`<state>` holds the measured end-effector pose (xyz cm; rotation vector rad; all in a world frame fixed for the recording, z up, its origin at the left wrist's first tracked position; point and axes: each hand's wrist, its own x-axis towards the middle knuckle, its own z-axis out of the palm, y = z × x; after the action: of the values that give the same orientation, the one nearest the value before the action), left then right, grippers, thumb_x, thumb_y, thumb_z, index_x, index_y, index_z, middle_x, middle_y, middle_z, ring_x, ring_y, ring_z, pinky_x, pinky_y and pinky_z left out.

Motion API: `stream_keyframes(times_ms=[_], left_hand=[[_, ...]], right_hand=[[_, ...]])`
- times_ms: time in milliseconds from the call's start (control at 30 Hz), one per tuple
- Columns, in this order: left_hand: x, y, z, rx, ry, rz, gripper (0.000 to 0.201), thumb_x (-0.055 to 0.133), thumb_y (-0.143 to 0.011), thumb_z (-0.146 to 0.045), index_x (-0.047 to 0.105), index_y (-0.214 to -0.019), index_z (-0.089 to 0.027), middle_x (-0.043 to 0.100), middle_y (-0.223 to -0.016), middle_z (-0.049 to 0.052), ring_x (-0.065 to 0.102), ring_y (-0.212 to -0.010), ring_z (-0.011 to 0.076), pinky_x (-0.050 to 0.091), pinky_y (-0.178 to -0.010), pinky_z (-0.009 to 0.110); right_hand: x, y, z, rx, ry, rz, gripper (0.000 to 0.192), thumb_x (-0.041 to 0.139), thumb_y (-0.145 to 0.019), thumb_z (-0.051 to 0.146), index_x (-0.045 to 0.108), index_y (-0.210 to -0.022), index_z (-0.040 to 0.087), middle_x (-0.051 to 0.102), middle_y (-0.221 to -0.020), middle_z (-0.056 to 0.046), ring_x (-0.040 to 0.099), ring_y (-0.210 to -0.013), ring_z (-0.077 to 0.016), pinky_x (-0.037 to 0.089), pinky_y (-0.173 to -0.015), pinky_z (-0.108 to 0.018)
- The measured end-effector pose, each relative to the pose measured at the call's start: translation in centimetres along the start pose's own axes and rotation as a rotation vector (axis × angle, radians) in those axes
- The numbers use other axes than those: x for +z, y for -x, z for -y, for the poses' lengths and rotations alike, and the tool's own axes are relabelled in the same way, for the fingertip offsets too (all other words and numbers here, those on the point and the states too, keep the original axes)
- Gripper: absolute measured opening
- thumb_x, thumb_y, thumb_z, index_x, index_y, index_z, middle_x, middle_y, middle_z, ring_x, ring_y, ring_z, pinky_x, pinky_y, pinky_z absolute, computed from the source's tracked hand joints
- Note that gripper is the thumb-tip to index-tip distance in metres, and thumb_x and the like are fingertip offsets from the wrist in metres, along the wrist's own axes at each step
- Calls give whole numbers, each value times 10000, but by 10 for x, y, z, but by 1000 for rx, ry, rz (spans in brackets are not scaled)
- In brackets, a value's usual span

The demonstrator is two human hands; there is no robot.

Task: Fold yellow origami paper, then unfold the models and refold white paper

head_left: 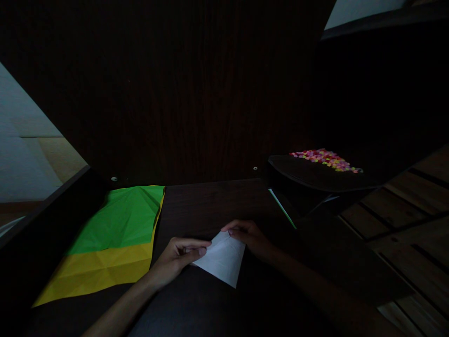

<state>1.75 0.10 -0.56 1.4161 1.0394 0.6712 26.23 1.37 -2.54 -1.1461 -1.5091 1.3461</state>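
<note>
Green sheet (122,217) and yellow sheet (101,271) lie left on the counter (210,201). Left hand (175,257) and right hand (250,236) each pinch the white paper (222,260), grip closed on its edges.

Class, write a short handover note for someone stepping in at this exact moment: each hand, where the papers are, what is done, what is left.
Left hand: fingers pinch the left edge of the white paper.
Right hand: fingertips press its top corner.
White paper lies on the dark table, already folded to a pointed shape.
Green sheet lies over the yellow sheet at the left, both creased and untouched.
A heap of small coloured pieces lies on a raised dark surface at the right.
Done: first folds. Left: probably further folds; the light is too dim to see creases.
</note>
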Motion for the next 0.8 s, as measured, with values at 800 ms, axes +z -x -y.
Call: stream_keyframes(times_ms=[800], left_hand=[[5, 3, 4, -9, 74, 218, 277, 743, -728, -353, 784, -923, -160, 442, -509, -51, 298, -490, 76, 230, -476, 201]], right_hand=[[9, 11, 6, -86, 99, 198, 281, 754, -745, 371, 761, -992, 236, 755, -982, -39, 686, -929, -250, 505, -840, -368]])
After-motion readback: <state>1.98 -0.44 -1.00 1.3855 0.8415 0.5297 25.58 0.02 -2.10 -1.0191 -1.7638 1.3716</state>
